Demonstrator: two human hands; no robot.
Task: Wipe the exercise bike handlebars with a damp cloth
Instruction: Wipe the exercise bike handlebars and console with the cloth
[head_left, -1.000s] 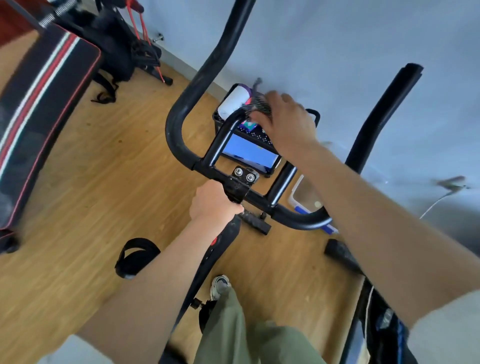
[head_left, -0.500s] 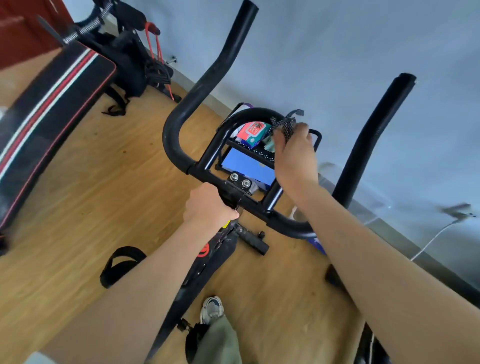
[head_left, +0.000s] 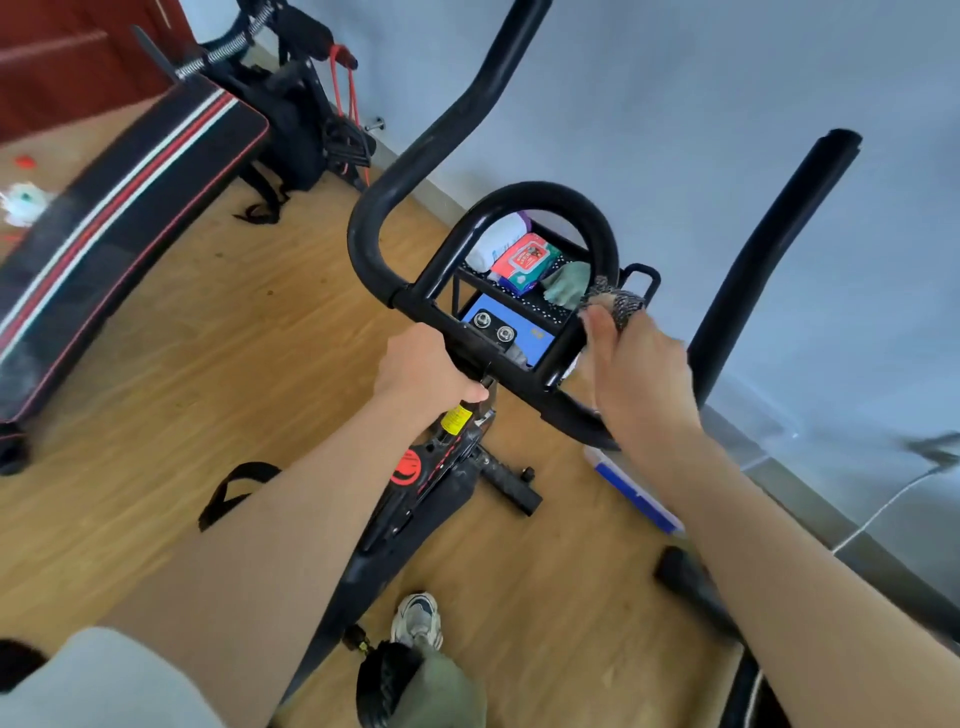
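Observation:
The exercise bike's black handlebars (head_left: 415, 171) fill the middle of the view, with two long outer bars and a small inner loop (head_left: 545, 195). My right hand (head_left: 636, 374) grips a grey speckled cloth (head_left: 615, 301) wrapped round the right leg of the inner loop, low on that leg. My left hand (head_left: 423, 366) grips the centre crossbar just left of the two bolts (head_left: 493, 326). The right outer bar (head_left: 769, 260) rises behind my right hand.
A black wire shelf (head_left: 524, 299) behind the bars holds a red wipes pack, a white roll and a green cloth. A padded bench (head_left: 119, 218) lies at left on the wood floor. The grey wall stands close ahead. My shoe (head_left: 415, 621) is below.
My right hand has slid the cloth from the top of the inner loop down its right side to the lower leg. My left hand has kept its grip on the crossbar.

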